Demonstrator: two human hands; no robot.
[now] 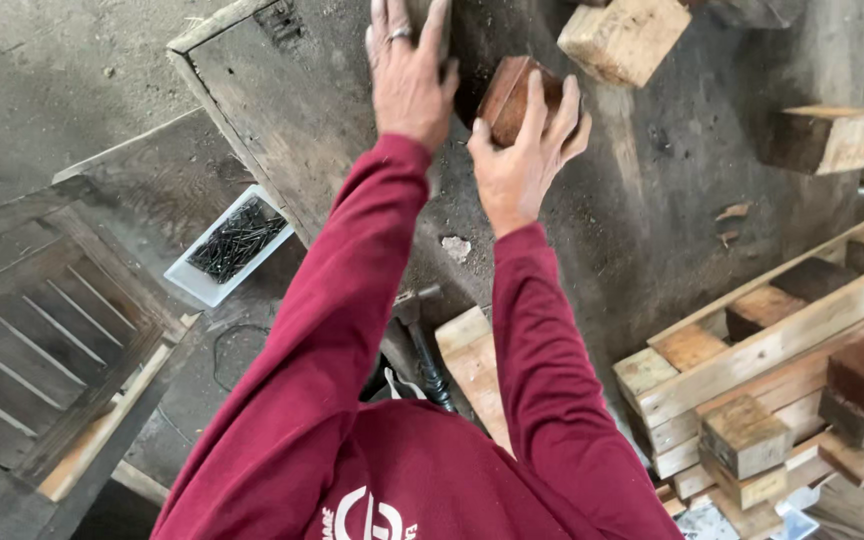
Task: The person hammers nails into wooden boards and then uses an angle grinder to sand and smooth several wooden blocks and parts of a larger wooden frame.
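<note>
Reddish wood block clasped in right hand, left hand flat, table edge near.

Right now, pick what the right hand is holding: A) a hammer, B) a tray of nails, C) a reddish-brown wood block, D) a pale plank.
C: the right hand wraps its fingers around a reddish-brown wood block on the workbench.

About 6 loose wood blocks, 1 nail tray, 1 hammer.
</note>
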